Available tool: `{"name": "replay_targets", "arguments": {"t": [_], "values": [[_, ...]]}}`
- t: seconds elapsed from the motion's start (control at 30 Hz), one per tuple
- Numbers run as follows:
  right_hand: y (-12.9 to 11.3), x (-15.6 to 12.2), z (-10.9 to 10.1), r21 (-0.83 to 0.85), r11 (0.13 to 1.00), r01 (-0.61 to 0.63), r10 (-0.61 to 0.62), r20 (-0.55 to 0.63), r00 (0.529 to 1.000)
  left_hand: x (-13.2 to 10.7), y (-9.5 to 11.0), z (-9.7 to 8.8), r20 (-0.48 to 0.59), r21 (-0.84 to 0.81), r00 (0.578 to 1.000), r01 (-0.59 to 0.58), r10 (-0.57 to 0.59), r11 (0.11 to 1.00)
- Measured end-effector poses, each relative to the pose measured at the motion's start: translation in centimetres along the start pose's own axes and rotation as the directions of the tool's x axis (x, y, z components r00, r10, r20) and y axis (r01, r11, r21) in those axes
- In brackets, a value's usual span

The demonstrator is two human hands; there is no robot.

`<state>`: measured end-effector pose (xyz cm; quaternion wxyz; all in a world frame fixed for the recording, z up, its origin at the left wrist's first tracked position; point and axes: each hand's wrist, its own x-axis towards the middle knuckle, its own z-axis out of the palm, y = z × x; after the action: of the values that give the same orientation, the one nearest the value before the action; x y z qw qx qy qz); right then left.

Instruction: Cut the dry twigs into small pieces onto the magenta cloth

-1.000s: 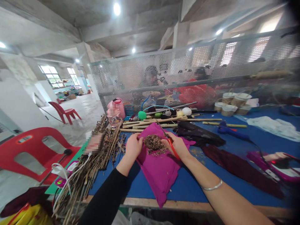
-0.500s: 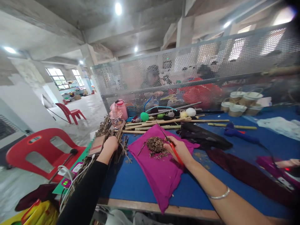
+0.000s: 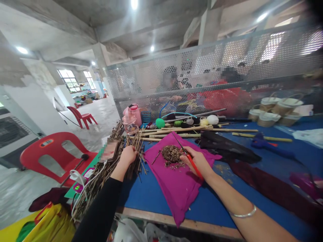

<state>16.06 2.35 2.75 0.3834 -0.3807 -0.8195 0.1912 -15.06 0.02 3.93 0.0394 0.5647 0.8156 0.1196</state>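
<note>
1. The room has a concrete ceiling, and a perforated metal partition (image 3: 141, 80) runs along the far edge of a blue surface (image 3: 209, 211).
2. A magenta cloth (image 3: 174, 191) lies on the surface, one corner pointing toward the wearer and hanging over the near edge.
3. On the cloth sits a heap of brown clippings (image 3: 172, 154); a short loose stick (image 3: 156, 157) lies just left of it, slanting, its upper end leaning right.
4. The right hand (image 3: 198, 163) has its grip closed around the red-handled scissors (image 3: 193, 163), above the cloth, beside the heap.
5. The scissors' long axis runs diagonally, with the dark tips pointing forward and left, away from the wearer, and the handles back toward the right wrist.
6. The left hand (image 3: 128, 155) is at the dry stalks (image 3: 97, 188) left of the cloth; its fingertips are small and partly hidden, so I cannot tell whether its grip has closed on one.
7. The stalks mostly lie lengthwise, from the near left edge toward the partition, slanting rightward at the far end.
</note>
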Motion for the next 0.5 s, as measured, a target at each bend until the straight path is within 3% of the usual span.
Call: {"name": "replay_targets", "arguments": {"t": [0.17, 0.3, 0.4, 0.5], "values": [[0.4, 0.0, 0.2, -0.045, 0.999, -0.01, 0.01, -0.011, 1.0, -0.7, 0.8, 0.1, -0.085, -0.136, 0.994, -0.081, 0.07, 0.987], [0.3, 0.0, 0.1, -0.042, 0.999, -0.027, 0.026, -0.015, 1.0, -2.6, 1.0, -0.6, -0.211, -0.119, 0.977, -0.066, 0.04, 0.991], [0.4, 0.0, -0.1, -0.039, 0.998, -0.044, 0.041, -0.064, 0.997, -4.3, 0.9, -0.9, -0.144, -0.01, 0.99, 0.005, -0.006, 1.0], [0.9, 0.2, -0.7, 0.003, 0.997, -0.081, 0.079, -0.224, 0.971, -5.4, 0.4, -0.7, -0.042, 0.092, 0.998, 0.041, -0.037, 0.995]]}}
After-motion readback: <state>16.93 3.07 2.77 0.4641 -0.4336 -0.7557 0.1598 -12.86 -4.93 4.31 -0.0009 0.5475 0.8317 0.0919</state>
